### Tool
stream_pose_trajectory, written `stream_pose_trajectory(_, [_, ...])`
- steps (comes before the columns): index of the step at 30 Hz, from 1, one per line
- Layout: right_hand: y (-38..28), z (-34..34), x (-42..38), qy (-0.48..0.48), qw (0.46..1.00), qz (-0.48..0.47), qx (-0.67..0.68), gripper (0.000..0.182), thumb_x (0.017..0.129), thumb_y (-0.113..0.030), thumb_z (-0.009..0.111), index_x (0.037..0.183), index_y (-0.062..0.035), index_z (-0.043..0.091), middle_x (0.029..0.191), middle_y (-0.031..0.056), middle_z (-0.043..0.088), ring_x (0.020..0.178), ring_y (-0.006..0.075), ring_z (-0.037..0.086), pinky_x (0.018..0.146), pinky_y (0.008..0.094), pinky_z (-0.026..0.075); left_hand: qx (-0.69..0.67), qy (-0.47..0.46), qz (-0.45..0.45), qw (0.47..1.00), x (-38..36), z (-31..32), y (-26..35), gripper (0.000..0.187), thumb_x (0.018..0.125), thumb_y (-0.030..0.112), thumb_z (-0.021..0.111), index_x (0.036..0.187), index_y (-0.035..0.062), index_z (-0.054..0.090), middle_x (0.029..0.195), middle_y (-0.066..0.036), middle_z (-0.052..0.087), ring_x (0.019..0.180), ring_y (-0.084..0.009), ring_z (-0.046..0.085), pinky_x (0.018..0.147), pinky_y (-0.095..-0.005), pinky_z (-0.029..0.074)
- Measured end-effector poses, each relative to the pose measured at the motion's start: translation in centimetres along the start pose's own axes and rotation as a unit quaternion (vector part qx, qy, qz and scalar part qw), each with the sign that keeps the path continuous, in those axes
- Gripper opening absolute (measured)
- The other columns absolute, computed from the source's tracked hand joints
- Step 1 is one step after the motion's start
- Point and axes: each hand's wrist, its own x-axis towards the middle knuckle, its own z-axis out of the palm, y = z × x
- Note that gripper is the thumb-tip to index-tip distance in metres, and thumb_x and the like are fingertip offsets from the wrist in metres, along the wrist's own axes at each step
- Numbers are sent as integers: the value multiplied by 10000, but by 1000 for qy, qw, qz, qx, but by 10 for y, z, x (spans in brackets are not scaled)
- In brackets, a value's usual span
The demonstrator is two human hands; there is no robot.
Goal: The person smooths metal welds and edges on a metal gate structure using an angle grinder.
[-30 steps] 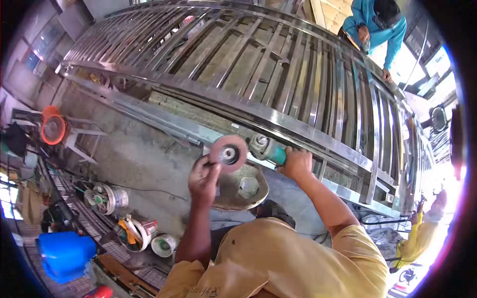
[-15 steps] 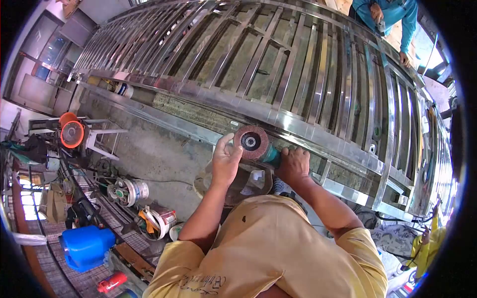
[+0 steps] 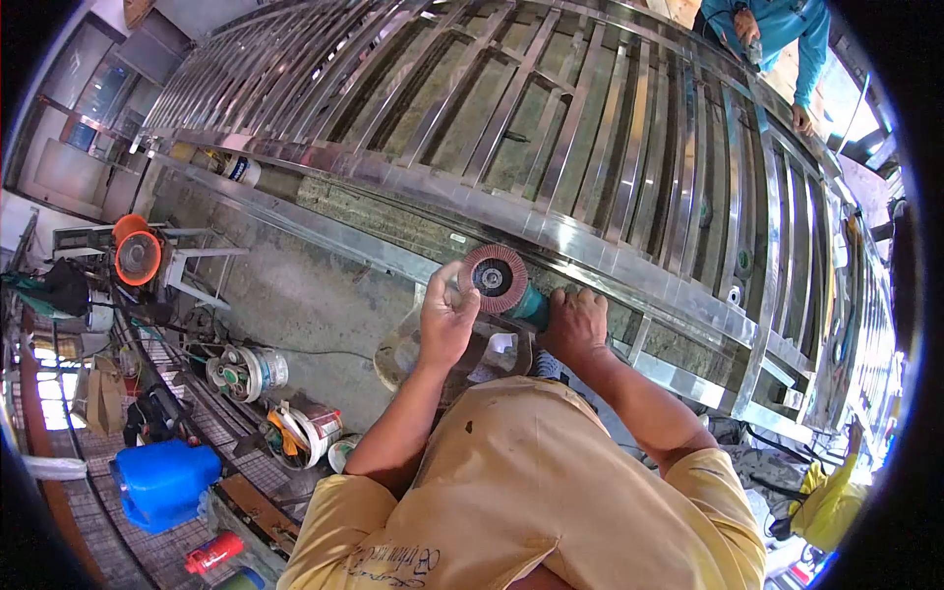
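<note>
In front of my belly is a teal angle grinder (image 3: 531,307), its reddish-brown flap disc (image 3: 511,264) turned up toward me. My right hand (image 3: 578,324) wraps round the grinder's body, with the knuckles up. At the disc's left edge, my left hand (image 3: 447,320) is closed with curled fingers and the thumb along the rim. Part of its grip is hidden behind the disc. Just beyond the disc runs the near rail of a large shiny metal frame (image 3: 565,233) with many parallel bars.
Across the frame, a co-worker in teal (image 3: 811,54) holds a tool. Someone in yellow (image 3: 831,506) is at the far right. On the left are an orange round object (image 3: 138,258), buckets (image 3: 265,372), a blue jerrycan (image 3: 167,482) and a red bottle (image 3: 213,553).
The view has shifted slightly. Both hands keep their hold on the grinder, which stays almost in the same place. The yellow-clothed person at the far right has changed posture.
</note>
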Motion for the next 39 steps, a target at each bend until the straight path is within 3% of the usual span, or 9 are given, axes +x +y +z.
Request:
stream_pose_trajectory(9, [0, 3, 0, -5, 1000, -5, 4, 387, 705, -336, 745, 974, -79, 637, 940, 130, 684, 1003, 318, 616, 854, 461, 430, -66, -28, -80, 994, -21, 2, -4, 902, 918, 465, 674, 1558, 47, 196, 1253, -68, 563, 1004, -141, 592, 799, -299, 524])
stream_pose_trajectory(10, [-1, 1, 0, -6, 1000, -3, 10, 385, 703, -328, 745, 975, -78, 637, 942, 131, 684, 1006, 318, 616, 858, 464, 431, -114, -66, -110, 985, -18, 2, 4, 746, 964, 249, 689, 1516, 20, 243, 1371, -82, 498, 1108, -161, 580, 909, -302, 509])
stream_pose_trajectory(13, [-3, -5, -3, -27, 1000, -9, -11, 432, 706, -375, 778, 1014, -100, 653, 994, 109, 681, 1040, 285, 613, 880, 432, 422, -131, -135, -83, 979, -5, 14, -1, 684, 962, 251, 692, 1481, 19, 311, 1354, -72, 512, 1174, -176, 558, 983, -316, 481])
stream_pose_trajectory(17, [-1, -1, -2, -6, 1000, -15, -10, 437, 686, -361, 783, 1000, -89, 648, 991, 115, 685, 1019, 292, 618, 862, 442, 429, -39, -12, -270, 962, -4, 16, 20, 599, 1007, 408, 593, 1423, 19, 407, 1268, -71, 565, 1106, -187, 573, 981, -326, 459])
stream_pose_trajectory(18, [0, 1, -2, 7, 1000, -19, -2, 428, 668, -335, 781, 984, -82, 642, 973, 118, 686, 998, 300, 622, 845, 452, 434, -3, 41, -78, 996, 0, 22, 13, 536, 1014, 475, 548, 1297, 21, 514, 1090, -100, 626, 885, -227, 615, 838, -364, 500])
stream_pose_trajectory(22, [1, 2, -6, 39, 998, -42, 15, 410, 645, -298, 773, 961, -75, 637, 927, 122, 686, 953, 311, 628, 812, 461, 437, 248, 80, -62, 964, 6, 11, 10, 496, 977, 470, 611, 984, -26, 604, 812, -200, 625, 770, -314, 616, 740, -428, 491])
stream_pose_trajectory(28, [4, 8, -5, 60, 997, -53, 9, 418, 647, -312, 776, 962, -74, 640, 916, 123, 685, 950, 310, 626, 808, 462, 437, 195, 97, -61, 974, 10, 10, 9, 444, 955, 428, 661, 917, -13, 629, 810, -185, 652, 738, -299, 614, 731, -420, 490])
stream_pose_trajectory(34, [4, 8, -4, 45, 998, -43, 15, 416, 664, -326, 778, 962, -72, 642, 941, 126, 687, 955, 304, 625, 823, 459, 441, 170, 82, -102, 977, 6, 4, 19, 401, 961, 380, 662, 1054, -8, 621, 859, -126, 663, 840, -176, 642, 758, -360, 503])
stream_pose_trajectory(39, [2, -3, -3, 6, 999, -34, 9, 436, 667, -344, 780, 980, -70, 649, 955, 124, 686, 976, 304, 623, 835, 457, 442, -35, -47, -24, 998, -20, -13, -12, 614, 960, 279, 661, 1439, 29, 368, 1125, -100, 633, 985, -168, 619, 879, -326, 501])
